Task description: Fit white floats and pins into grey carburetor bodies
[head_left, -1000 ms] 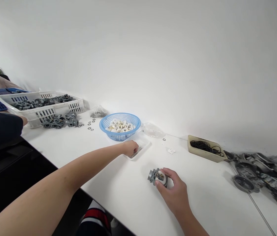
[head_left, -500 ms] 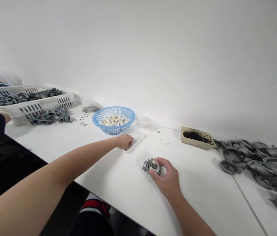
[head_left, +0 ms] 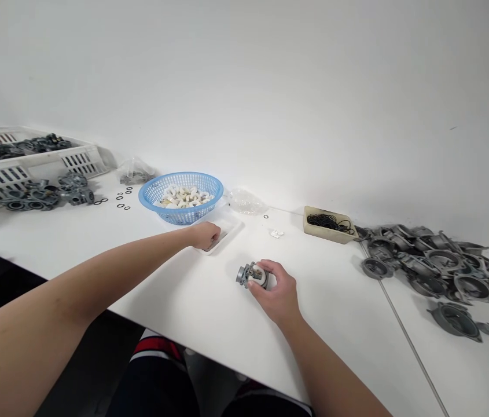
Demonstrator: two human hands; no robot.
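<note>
My right hand (head_left: pixel 279 291) grips a grey metal carburetor body (head_left: pixel 244 275) with a white float (head_left: pixel 263 277) set on it, thumb on the near side and fingers on the far side. It is held low over the white table. My left hand (head_left: pixel 206 235) reaches into a shallow white tray (head_left: pixel 232 233) with its fingers pressed together. What those fingertips hold, if anything, is hidden. Just behind the tray stands a blue basket (head_left: pixel 181 216) of white floats (head_left: pixel 186 197).
At left, a white crate (head_left: pixel 48 169) holds carburetor bodies, with more (head_left: pixel 36 197) before it. Black rings (head_left: pixel 120 205) and plastic bags (head_left: pixel 135 171) (head_left: pixel 247 202) lie near the basket. Rightward are a beige box (head_left: pixel 328 233) of black rings and a pile of grey metal bowls (head_left: pixel 439 260).
My view has turned slightly right and down, so everything sits further left and higher. Both hands keep about the same places on the table. A co-worker's arm at left is out of view.
</note>
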